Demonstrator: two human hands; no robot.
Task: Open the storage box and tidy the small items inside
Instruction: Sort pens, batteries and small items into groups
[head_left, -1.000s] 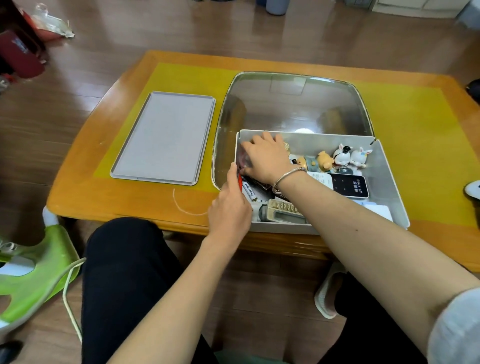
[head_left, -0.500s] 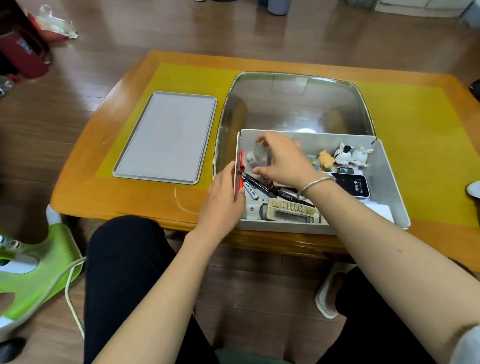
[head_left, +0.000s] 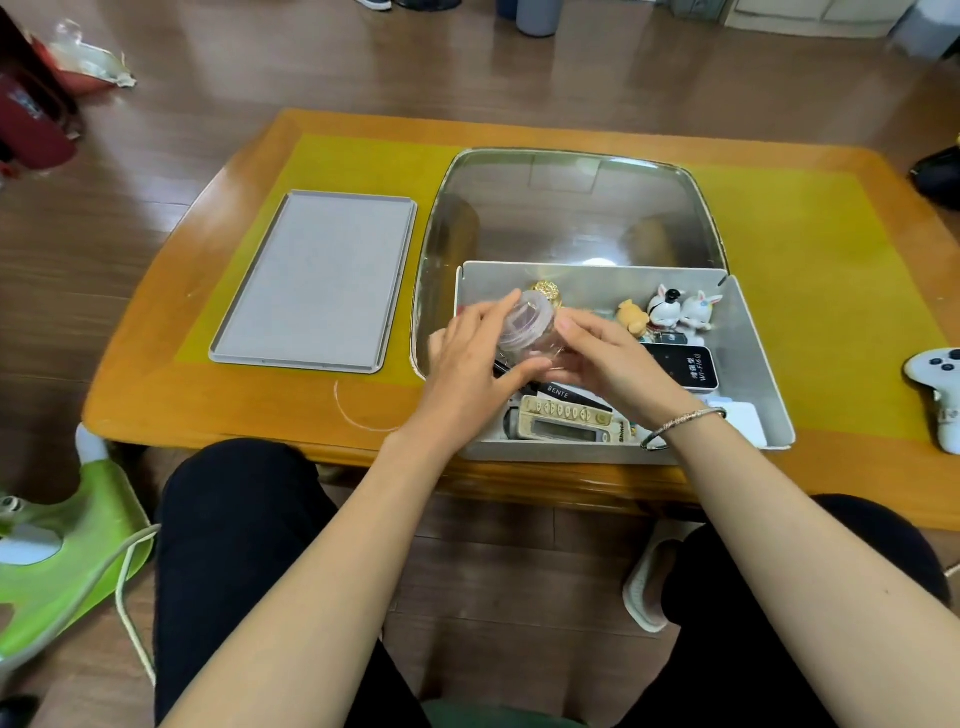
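Observation:
The grey storage box (head_left: 756, 364) stands open at the table's near edge. Above its left half I hold a small clear jar (head_left: 527, 325), tilted with its mouth toward the left. My left hand (head_left: 470, 374) grips it from the left and below, and my right hand (head_left: 618, 364) holds it from the right. Inside the box lie an old beige remote (head_left: 569, 423), a black Wi-Fi device (head_left: 683, 366), a gold ornament (head_left: 545, 291), a yellow bear figure (head_left: 634, 316), two white rabbit figures (head_left: 683, 309) and a white card (head_left: 743, 421).
The box's flat grey lid (head_left: 317, 280) lies on the yellow mat at the left. A large clear dome cover (head_left: 571, 208) sits behind the box. A white game controller (head_left: 940, 384) rests at the table's right edge. A green stool (head_left: 62, 551) stands on the floor at my left.
My right hand has lifted the clear jar out of the box's left end. My left hand has left the box's left wall and taken hold of the jar too.

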